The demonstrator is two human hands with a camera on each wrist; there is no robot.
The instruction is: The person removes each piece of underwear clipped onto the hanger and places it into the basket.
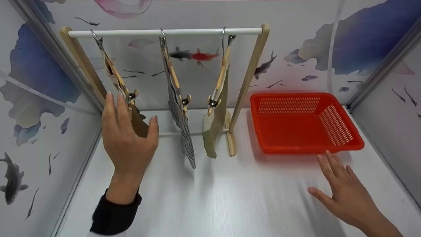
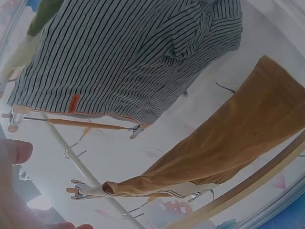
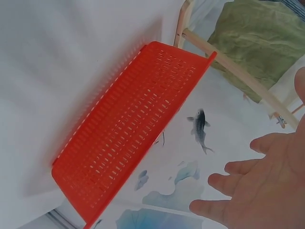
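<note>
Three garments hang from clip hangers on a small rack. A brown garment [image 2: 228, 133] is on the left, a grey striped one [image 2: 128, 57] in the middle, and a green one [image 3: 257, 43] on the right. My left hand [image 1: 128, 135] is raised in front of the brown garment, fingers straight, thumb spread, holding nothing. In the head view it overlaps that garment. My right hand [image 1: 345, 191] hovers near the front rim of a red plastic basket [image 1: 306, 149], fingers extended and thumb apart, with nothing in it.
The rack has a white top bar [image 1: 194, 32] and wooden side posts [image 1: 250, 75]. Its foot [image 1: 231, 144] stands left of the basket on the white table [image 1: 223, 197]. Printed panels with fish and blue shapes wall in the back and both sides.
</note>
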